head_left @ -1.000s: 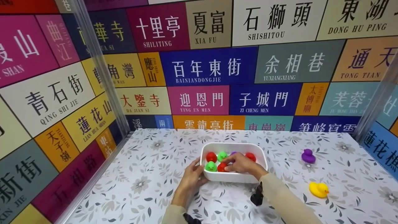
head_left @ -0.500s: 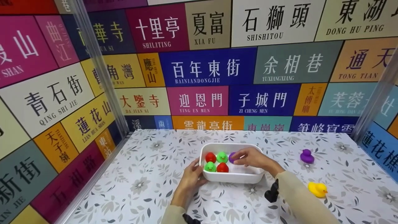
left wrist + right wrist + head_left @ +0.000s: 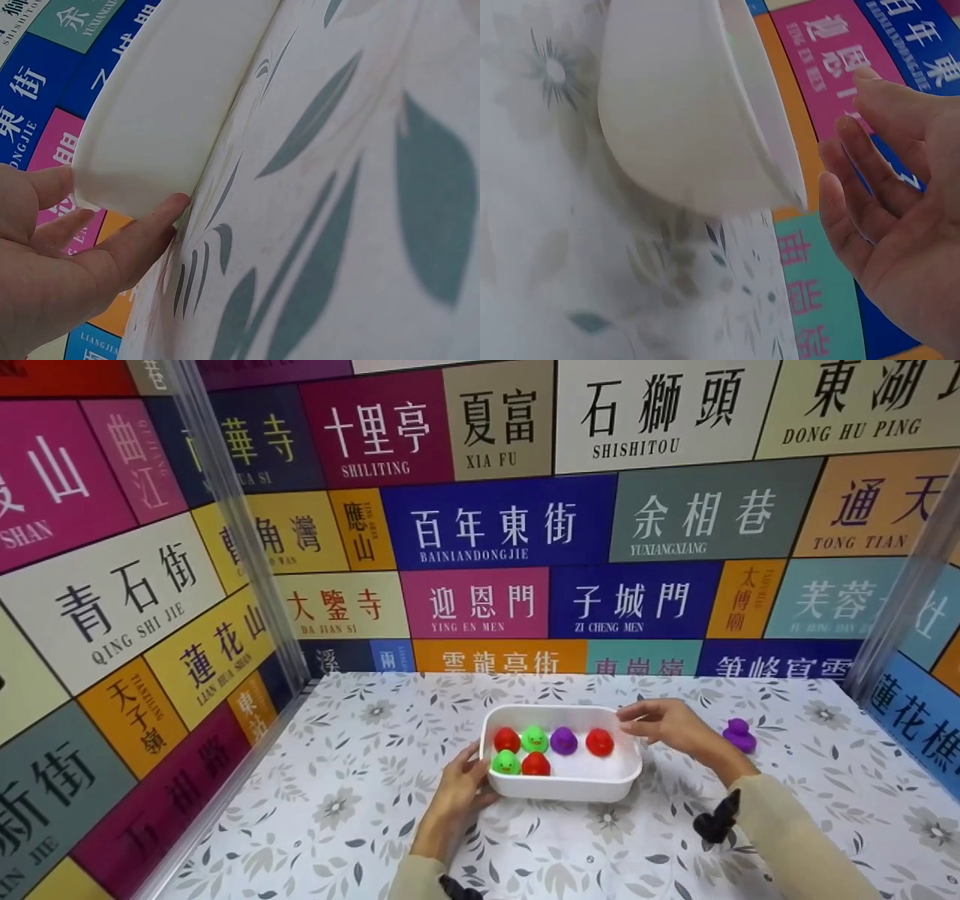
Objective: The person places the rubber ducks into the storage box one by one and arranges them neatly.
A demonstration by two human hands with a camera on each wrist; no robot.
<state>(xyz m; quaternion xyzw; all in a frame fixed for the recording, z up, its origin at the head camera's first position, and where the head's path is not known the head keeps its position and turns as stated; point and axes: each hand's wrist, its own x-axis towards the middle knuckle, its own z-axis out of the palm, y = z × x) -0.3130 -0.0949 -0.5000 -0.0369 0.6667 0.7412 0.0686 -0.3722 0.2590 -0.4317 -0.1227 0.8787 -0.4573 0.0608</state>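
A white box (image 3: pixel 562 791) holds several small rubber ducks: three red, two green (image 3: pixel 535 739) and one purple (image 3: pixel 563 741). One red duck (image 3: pixel 599 742) sits apart at the right. My left hand (image 3: pixel 459 784) touches the box's left end; in the left wrist view its fairly straight fingers (image 3: pixel 142 236) rest against the corner. Just off the box's right rim is my right hand (image 3: pixel 667 724). In the right wrist view its fingers (image 3: pixel 851 232) are loosely bent with nothing held. Another purple duck (image 3: pixel 739 735) stands on the table, right of this hand.
A floral cloth (image 3: pixel 360 810) covers the table. Behind it rises a wall of coloured sign panels (image 3: pixel 495 525), and a second panelled wall (image 3: pixel 135 585) stands at the left. Clear corner strips (image 3: pixel 232 517) join the walls.
My right hand has moved right, from over the ducks to beyond the box's rim, uncovering the red duck. The yellow duck has gone out of sight behind the right arm. My left hand stays put.
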